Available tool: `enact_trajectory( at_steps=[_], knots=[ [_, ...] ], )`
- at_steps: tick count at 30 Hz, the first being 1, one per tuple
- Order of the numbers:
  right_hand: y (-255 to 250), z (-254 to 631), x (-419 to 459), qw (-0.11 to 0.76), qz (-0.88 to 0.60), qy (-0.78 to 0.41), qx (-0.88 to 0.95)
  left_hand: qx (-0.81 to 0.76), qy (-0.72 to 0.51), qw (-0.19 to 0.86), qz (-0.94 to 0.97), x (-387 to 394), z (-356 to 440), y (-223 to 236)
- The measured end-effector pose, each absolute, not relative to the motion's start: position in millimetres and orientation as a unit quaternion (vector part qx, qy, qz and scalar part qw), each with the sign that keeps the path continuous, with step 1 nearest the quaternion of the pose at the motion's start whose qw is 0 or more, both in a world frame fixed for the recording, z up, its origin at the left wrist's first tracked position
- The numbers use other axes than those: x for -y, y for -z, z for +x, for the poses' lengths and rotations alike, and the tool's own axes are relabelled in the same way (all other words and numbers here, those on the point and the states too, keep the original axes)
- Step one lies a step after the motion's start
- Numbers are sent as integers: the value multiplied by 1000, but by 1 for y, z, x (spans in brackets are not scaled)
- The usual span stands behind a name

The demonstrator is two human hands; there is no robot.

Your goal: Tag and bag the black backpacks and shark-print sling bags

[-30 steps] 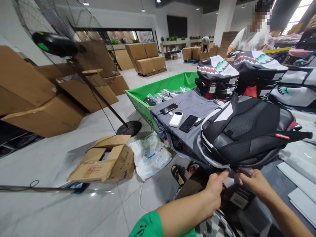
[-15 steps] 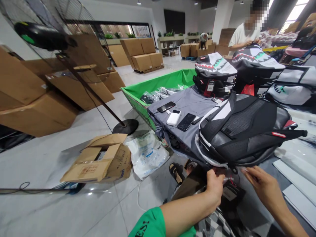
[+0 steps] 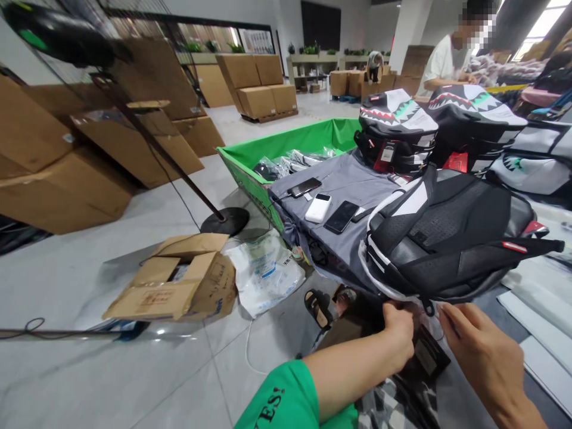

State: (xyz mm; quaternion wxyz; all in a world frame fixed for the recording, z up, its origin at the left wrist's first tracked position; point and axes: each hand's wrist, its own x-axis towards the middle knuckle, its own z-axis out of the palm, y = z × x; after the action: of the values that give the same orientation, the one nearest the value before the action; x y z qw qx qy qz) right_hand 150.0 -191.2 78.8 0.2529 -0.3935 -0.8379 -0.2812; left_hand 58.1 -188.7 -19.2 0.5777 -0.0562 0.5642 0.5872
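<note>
A black-and-white backpack [image 3: 451,229] lies on the grey-covered table, its back panel and straps facing up. My left hand [image 3: 399,328] is closed at the bag's near edge, just under the white trim; its fingertips are hidden. Close by on the right, my right hand [image 3: 482,342] makes a pinch beside a small black loop on the bag. Whatever is between those fingers is too small to make out. Between and below both hands hangs a dark tag [image 3: 429,354] with a pale label.
Two phones and a white power bank [image 3: 318,208] lie left of the bag. Behind stand stacked shark-mouth backpacks [image 3: 397,128], with a co-worker [image 3: 440,62] beyond. A green bin [image 3: 250,185] adjoins the table. An open carton [image 3: 179,280] and a fan stand [image 3: 226,221] are on the floor.
My right hand has moved slightly left, turning its back more toward me, nearer my left hand. The tag has swung right. The view has shifted a little.
</note>
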Motion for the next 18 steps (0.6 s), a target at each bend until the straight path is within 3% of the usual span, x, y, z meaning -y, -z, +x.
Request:
enact_trajectory(
  at_steps=[8,18],
  knots=[
    [-43,131,199,257,-365,266,854,-478,-626,608,-105,198,49,4],
    [-17,140,215,228,-369,250,866,-387,-661,642,-34,209,34,3]
  ],
)
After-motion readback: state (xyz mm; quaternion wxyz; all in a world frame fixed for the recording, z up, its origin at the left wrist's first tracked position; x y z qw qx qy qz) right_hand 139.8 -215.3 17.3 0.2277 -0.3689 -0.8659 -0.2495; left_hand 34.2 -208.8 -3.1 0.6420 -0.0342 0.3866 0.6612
